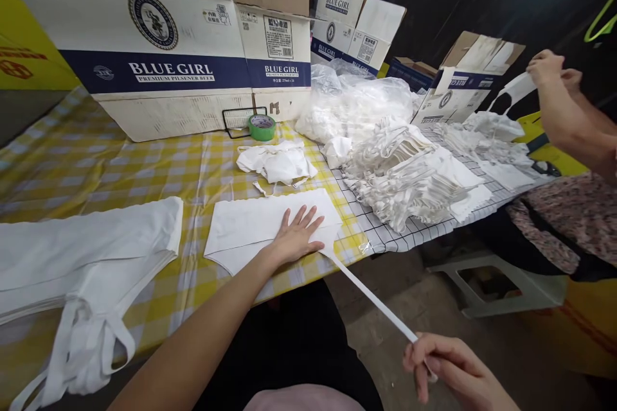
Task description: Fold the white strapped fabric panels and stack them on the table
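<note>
Flat on the yellow checked tablecloth lies a white cloth garment piece (pixel 245 225), its lower edge curved. My left hand (pixel 296 234) presses down on it with spread fingers. From the garment's right side a narrow white strap (pixel 371 295) runs taut past the table edge. Its far end is pinched in my right hand (pixel 443 363), low at the right. To the left is a stack of similar white garments (pixel 91 250), with looped straps (pixel 91 347) hanging over the table edge. A crumpled white cloth piece (pixel 279 162) sits just beyond the garment under my left hand.
A large beer carton (pixel 187 70) stands at the back, with a green tape roll (pixel 262 128) before it. A big pile of strapped white pieces (pixel 409 173) and a plastic bag (pixel 357 103) lie right. A co-worker's hands (pixel 549 70) hold white cloth; a stool (pixel 501 289) stands below.
</note>
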`<state>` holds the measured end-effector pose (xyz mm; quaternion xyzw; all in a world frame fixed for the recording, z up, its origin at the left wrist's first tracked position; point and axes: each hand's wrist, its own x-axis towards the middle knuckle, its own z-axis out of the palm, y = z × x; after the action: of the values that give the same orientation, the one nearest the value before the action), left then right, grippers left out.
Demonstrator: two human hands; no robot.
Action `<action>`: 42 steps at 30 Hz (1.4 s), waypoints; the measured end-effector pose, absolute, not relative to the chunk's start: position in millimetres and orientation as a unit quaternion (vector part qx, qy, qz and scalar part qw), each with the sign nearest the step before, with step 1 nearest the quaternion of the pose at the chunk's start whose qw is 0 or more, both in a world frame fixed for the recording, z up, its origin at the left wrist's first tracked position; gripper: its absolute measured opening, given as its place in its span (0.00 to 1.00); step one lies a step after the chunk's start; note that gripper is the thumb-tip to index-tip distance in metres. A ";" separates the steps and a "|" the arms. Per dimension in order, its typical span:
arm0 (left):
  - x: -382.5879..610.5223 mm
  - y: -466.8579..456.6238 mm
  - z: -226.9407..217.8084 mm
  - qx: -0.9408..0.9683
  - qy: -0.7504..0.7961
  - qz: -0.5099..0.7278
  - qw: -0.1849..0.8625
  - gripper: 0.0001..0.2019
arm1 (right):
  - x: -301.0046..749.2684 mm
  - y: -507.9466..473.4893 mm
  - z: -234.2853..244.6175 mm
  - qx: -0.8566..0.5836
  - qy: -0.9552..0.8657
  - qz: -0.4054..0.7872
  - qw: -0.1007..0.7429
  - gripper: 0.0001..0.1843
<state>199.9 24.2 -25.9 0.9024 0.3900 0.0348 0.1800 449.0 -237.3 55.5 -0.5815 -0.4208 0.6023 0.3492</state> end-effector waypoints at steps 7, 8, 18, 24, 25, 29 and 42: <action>200.1 23.6 -21.7 0.900 0.395 0.024 0.185 0.35 | 460.5 -221.8 68.3 -0.547 -0.352 0.605 0.459 0.21; 199.9 24.1 -22.7 0.900 0.394 0.026 0.183 0.35 | 460.7 -217.0 68.6 -0.533 -0.354 0.604 0.475 0.22; 199.1 30.6 -33.2 0.905 0.386 0.040 0.172 0.34 | 451.9 -175.8 80.1 -0.510 -0.425 0.461 0.588 0.09; 199.1 31.1 -34.0 0.904 0.389 0.039 0.173 0.34 | 442.1 -164.1 95.7 -0.454 -0.418 0.461 0.638 0.12; 199.0 31.3 -34.0 0.904 0.389 0.037 0.173 0.34 | 440.0 -162.2 98.4 -0.441 -0.410 0.469 0.646 0.12; 201.1 28.6 -29.2 0.900 0.396 0.043 0.178 0.33 | 431.4 -152.7 104.9 -0.465 -0.401 0.471 0.633 0.14; 227.3 -47.1 66.8 0.777 0.314 0.308 0.449 0.11 | 385.7 -99.6 63.2 -0.614 -0.562 0.393 0.391 0.20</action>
<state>227.3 -47.1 66.8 0.7774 0.3138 0.3085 0.4494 385.7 -99.6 63.2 -0.6141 -0.5621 0.3927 0.3907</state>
